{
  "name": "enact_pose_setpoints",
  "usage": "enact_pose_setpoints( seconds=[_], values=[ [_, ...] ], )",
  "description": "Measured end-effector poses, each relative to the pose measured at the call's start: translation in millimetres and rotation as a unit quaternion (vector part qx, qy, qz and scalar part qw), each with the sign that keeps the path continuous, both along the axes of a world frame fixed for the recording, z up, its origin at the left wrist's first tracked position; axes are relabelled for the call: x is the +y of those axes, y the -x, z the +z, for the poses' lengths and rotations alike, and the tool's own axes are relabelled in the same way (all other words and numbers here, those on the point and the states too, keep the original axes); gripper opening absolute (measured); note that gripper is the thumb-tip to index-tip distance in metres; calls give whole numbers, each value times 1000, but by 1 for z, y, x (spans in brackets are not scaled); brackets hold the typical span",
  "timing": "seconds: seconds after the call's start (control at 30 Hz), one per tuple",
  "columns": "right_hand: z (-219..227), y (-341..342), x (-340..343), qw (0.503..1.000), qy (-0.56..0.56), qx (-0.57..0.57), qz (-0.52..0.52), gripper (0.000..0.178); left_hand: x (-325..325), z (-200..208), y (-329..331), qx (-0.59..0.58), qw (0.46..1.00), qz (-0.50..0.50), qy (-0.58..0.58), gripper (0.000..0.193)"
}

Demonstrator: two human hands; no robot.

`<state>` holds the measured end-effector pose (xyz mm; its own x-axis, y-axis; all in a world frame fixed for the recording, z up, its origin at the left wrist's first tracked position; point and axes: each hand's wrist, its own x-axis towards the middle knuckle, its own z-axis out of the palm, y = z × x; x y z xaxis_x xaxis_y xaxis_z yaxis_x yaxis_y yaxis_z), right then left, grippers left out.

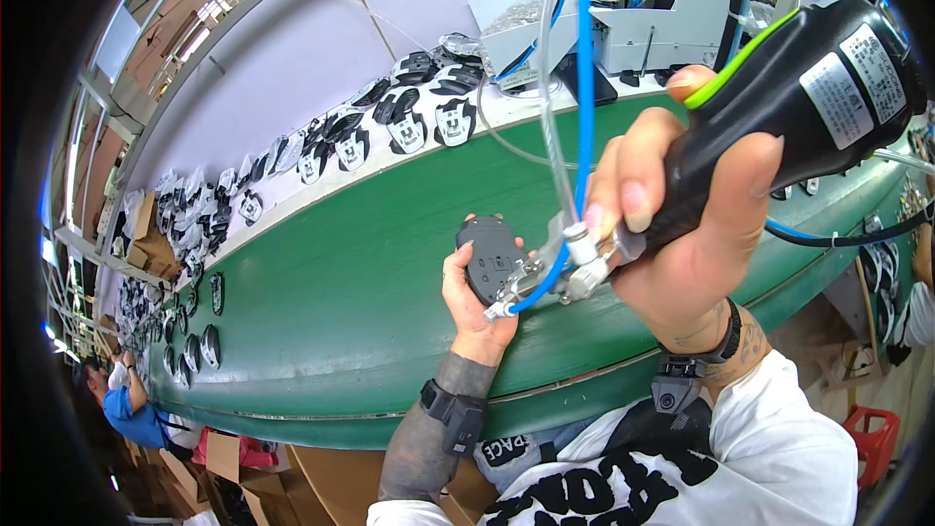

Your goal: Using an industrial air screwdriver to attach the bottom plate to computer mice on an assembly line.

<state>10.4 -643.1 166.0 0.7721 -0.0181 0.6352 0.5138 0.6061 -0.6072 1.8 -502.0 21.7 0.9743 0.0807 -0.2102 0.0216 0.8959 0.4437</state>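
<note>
My left hand (477, 326) is closed around a dark grey computer mouse (487, 248), fingers along its sides, with the flat underside facing up. Small holes and recesses dot that underside. My right hand (696, 263) grips a black powered screwdriver (716, 141) with a bright green strip and white labels. The tool is tilted, its metal nose assembly (536, 282) pointing down and left at the lower right of the mouse. A blue hose (585, 88) and a clear tube join the nose. Whether the tip touches the mouse, I cannot tell.
Both hands are above a green conveyor belt (331, 273). Several black and white mouse parts (407, 131) line the white ledge behind it. Finished-looking dark shells (209, 346) lie at the belt's left. A white machine (667, 15) stands at the back; a co-worker in blue (136, 414) is far left.
</note>
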Motion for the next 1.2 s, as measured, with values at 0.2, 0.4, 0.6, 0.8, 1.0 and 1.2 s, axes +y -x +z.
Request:
enact_pose_setpoints(
  seconds=[0.2, 0.4, 0.6, 0.8, 1.0, 1.2],
  values=[
    [-5, 1, 6, 1000, 17, -6, 20, 57, 4, -18, 2, -21, 999, -6, 25, 45],
    [-2, 5, 2, 994, 107, -7, 19, 57, -5, 3, 4, -33, 998, 10, 45, 43],
    [7, -3, -6, 989, 143, 14, 17, 55, 28, -6, -13, -53, 794, 57, -603, 44],
    [24, -13, -29, 999, 11, 16, 34, 37, 32, -16, -17, -55, 555, 76, -826, 55],
    [23, -14, -21, 997, 6, 29, 67, 35, 45, -26, -20, -93, 626, 125, -764, 57],
    [10, -16, -28, 996, -19, 1, 82, 48, 78, 14, -15, -113, 908, 25, -403, 43]
  ],
)
